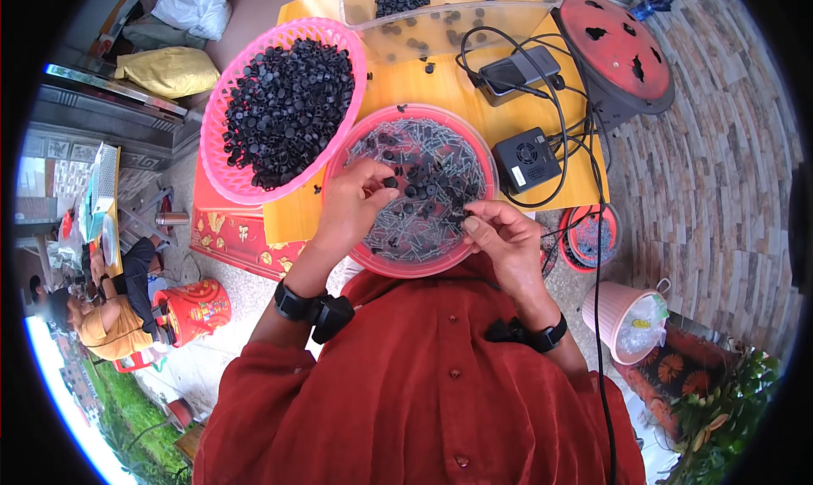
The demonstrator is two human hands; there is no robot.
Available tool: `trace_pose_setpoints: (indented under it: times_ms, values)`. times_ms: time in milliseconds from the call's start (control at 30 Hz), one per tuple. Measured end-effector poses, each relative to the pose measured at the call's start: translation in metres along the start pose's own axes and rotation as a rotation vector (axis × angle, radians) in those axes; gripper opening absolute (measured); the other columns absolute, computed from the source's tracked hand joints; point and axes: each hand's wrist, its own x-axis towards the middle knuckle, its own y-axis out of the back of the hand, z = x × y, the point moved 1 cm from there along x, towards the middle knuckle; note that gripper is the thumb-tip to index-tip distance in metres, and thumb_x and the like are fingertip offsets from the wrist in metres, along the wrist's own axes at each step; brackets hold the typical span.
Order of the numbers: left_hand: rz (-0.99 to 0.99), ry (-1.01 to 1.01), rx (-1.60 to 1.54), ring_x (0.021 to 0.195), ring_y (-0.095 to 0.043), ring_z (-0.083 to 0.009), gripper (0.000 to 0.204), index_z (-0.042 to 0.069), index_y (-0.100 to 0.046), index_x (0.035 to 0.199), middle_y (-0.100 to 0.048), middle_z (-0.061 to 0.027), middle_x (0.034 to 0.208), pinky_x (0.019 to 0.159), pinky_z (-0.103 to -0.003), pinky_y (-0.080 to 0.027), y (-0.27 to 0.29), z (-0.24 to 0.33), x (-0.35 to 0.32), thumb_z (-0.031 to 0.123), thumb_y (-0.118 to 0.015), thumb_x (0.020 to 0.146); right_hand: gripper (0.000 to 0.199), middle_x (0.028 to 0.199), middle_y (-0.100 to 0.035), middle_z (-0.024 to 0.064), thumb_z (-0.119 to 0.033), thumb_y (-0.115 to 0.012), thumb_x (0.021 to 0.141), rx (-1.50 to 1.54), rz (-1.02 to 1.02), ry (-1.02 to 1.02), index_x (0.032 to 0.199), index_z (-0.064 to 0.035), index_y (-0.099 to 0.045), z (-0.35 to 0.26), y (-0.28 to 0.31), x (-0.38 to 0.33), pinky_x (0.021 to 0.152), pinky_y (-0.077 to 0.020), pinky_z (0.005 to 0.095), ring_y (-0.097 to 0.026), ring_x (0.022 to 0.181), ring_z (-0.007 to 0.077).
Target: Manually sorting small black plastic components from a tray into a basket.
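Seen from above, a pink basket (222, 112) heaped with black plastic caps (284, 104) sits at the far left of a yellow desk (423, 83). To its right, a round pink tray (339, 167) holds grey screws (432, 159) mixed with caps. The left hand (354, 204) is placed over the tray's left side, its grip pinched on one small black cap (390, 182). The right hand (501, 239) is held at the tray's near right edge, fingers curled around something small and dark.

For this step, the cap is best kept level between thumb and fingertip, and one screw picked at a time.

What the right hand's grip encloses cannot be made out. The clear bin (440, 15) at the far edge is cut off, and the screws are too fine to be counted.
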Motion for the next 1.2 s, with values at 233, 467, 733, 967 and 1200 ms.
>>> trace_pose_setpoints:
  times_ms: [233,467,733,967,1200]
  values:
    - [-0.339,0.238,-1.291,0.077,-0.059,-0.0126,0.024,0.001,-0.057,0.106,-0.062,-0.0097,0.095,0.069,-0.025,-0.05,-0.002,0.018,-0.002,-0.001,-0.059,0.082,0.019,0.081,-0.06,0.0025,0.004,-0.061,0.08,-0.025,-0.045,0.18,0.099,0.0011,-0.061,-0.006,-0.019,0.006,0.06,-0.0452,0.0185,-0.056,0.069,0.0065]
    - [-0.466,0.269,-1.422,0.08,-0.063,-0.0156,0.025,-0.002,-0.056,0.107,-0.062,-0.0112,0.094,0.072,-0.025,-0.054,-0.005,0.022,-0.004,-0.001,-0.058,0.082,0.018,0.081,-0.059,0.0055,0.005,-0.064,0.076,-0.242,-0.006,0.38,0.094,0.0017,-0.063,-0.008,-0.023,0.008,0.06,-0.046,0.02,-0.057,0.071,0.0092]
    - [-0.47,0.264,-1.414,0.081,-0.063,-0.0168,0.025,-0.002,-0.058,0.105,-0.062,-0.0109,0.093,0.072,-0.026,-0.054,-0.011,0.022,-0.004,-0.002,-0.06,0.08,0.018,0.078,-0.06,0.0088,0.005,-0.064,0.075,-0.427,0.015,0.467,0.092,0.0011,-0.063,-0.015,-0.024,0.008,0.054,-0.0467,0.0231,-0.059,0.066,0.0139]
    - [-0.418,0.232,-1.352,0.081,-0.062,-0.0165,0.025,-0.002,-0.06,0.102,-0.062,-0.0092,0.093,0.071,-0.026,-0.054,-0.012,0.025,-0.006,-0.002,-0.062,0.078,0.016,0.075,-0.06,0.0104,0.003,-0.066,0.072,-0.529,0.065,0.505,0.088,0.0004,-0.063,-0.017,-0.026,0.005,0.053,-0.0466,0.0271,-0.06,0.063,0.0194]
    - [-0.413,0.228,-1.368,0.082,-0.061,-0.0159,0.025,-0.002,-0.061,0.103,-0.061,-0.008,0.094,0.072,-0.026,-0.054,-0.014,0.023,-0.007,-0.002,-0.062,0.078,0.014,0.071,-0.06,0.011,0.001,-0.068,0.071,-0.531,0.075,0.516,0.085,0.0003,-0.063,-0.019,-0.03,0.004,0.053,-0.0468,0.0287,-0.061,0.062,0.0209]
